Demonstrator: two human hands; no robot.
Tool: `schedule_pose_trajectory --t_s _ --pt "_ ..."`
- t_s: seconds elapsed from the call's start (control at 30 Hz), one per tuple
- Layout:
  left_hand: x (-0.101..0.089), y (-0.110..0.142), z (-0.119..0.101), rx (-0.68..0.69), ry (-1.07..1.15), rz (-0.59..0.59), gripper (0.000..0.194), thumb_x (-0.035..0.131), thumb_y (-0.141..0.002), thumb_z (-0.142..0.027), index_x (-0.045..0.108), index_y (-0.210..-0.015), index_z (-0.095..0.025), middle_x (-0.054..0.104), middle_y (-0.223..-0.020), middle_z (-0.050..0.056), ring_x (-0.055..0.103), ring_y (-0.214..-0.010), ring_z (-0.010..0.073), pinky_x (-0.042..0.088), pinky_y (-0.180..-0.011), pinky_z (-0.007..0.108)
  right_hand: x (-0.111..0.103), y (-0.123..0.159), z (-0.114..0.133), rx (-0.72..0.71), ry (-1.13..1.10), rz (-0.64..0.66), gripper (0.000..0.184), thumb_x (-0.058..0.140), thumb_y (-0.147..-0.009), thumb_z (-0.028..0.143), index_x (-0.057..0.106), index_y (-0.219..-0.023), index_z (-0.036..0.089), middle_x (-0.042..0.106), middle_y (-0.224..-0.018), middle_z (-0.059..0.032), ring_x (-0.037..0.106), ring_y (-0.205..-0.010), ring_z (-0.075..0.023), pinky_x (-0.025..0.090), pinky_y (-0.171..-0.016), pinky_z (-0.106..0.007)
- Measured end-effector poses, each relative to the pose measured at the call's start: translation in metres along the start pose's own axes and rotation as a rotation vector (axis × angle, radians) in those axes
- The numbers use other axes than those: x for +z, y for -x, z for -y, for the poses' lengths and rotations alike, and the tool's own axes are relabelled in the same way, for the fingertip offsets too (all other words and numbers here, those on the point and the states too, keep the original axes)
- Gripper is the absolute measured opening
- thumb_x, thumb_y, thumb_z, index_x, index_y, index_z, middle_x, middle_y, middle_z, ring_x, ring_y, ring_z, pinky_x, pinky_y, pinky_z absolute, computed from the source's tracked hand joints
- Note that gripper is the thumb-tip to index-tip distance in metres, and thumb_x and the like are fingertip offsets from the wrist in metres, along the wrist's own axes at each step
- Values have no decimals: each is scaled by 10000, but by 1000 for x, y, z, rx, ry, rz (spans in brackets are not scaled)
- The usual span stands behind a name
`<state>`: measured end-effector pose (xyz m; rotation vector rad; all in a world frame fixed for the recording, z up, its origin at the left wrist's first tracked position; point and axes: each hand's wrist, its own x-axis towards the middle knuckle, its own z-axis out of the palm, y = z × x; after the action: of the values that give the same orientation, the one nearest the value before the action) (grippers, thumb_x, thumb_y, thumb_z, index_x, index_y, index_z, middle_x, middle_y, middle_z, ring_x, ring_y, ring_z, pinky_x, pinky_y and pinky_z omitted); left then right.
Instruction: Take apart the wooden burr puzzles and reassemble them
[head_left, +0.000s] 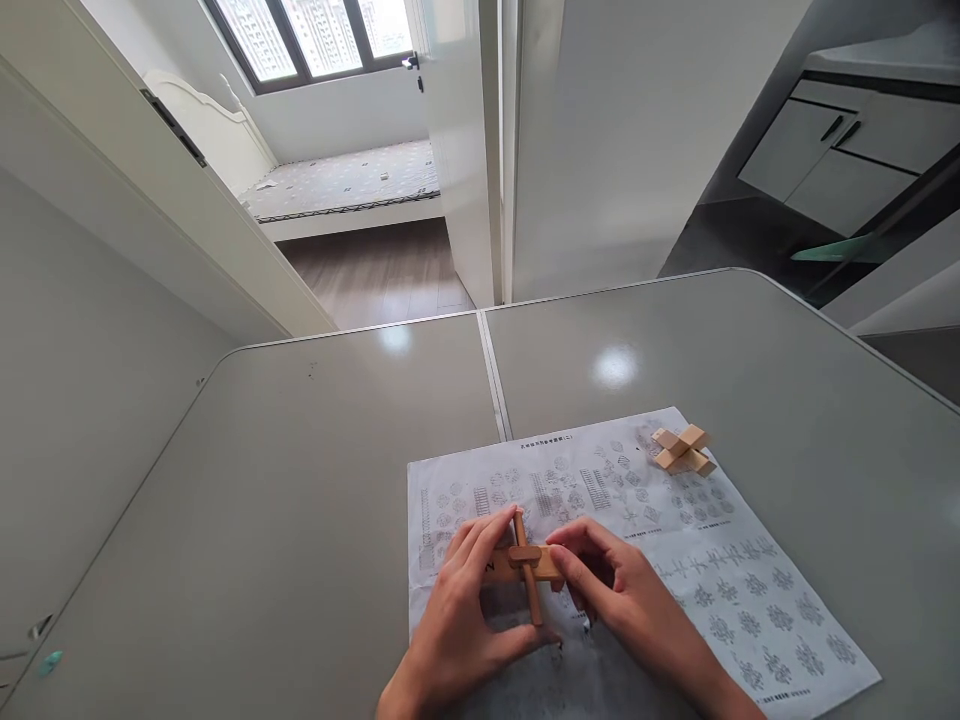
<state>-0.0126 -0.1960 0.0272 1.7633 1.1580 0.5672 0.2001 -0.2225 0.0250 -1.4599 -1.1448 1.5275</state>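
Held between both hands, over the near left part of a printed paper sheet (pixel 750 560): a wooden puzzle (pixel 524 557), smooth and orange-brown, with a slim rod crossing a flat bar and a short, round-ended piece at the crossing. Marked in dark print on the bar, with a letter like an N. Around the rod, curved wide in a C, the left hand (pixel 469 600), with fingers by the far end and thumb by the near end, grasping the puzzle. At the bar's right end, pinching with thumb and forefinger, the right hand (pixel 622 590), other fingers curled under and partly hidden. Near the sheet's far right corner, a pale wooden cross (pixel 684 450) of blunt, square-cut bars. Under everything, a smooth, glossy grey table (pixel 337 500), split by a pale metal strip (pixel 491 370). Beyond, a white door (pixel 461 130), standing open, a thin patterned mattress (pixel 352 180) on a white bed, a dark-framed window (pixel 307 40), and, off to the right, a white cabinet (pixel 847 130) with black handles.
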Motion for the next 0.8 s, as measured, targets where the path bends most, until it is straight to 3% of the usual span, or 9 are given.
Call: schedule_pose_trajectory --t_s 0.57,0.8 --pt "2 -4 0 33 -46 23 1144 1039 -576 -320 488 -1575 -399 643 -1467 84 537 -1380 371 527 -1134 535 -3 -2 -4 -4 16 40 438 578 -1014 642 688 -1018 217 706 -812 -14 585 -655 -159 448 -599 -276" --pt "-2 -9 -8 78 -126 84 1170 1027 -573 -470 459 -1594 -419 643 -1487 85 592 -1350 385 479 -1177 581 -3 -1 -3 -19 8 67 386 577 -1034 594 667 -1003 220 729 -858 -24 597 -697 -166 455 -628 -278"
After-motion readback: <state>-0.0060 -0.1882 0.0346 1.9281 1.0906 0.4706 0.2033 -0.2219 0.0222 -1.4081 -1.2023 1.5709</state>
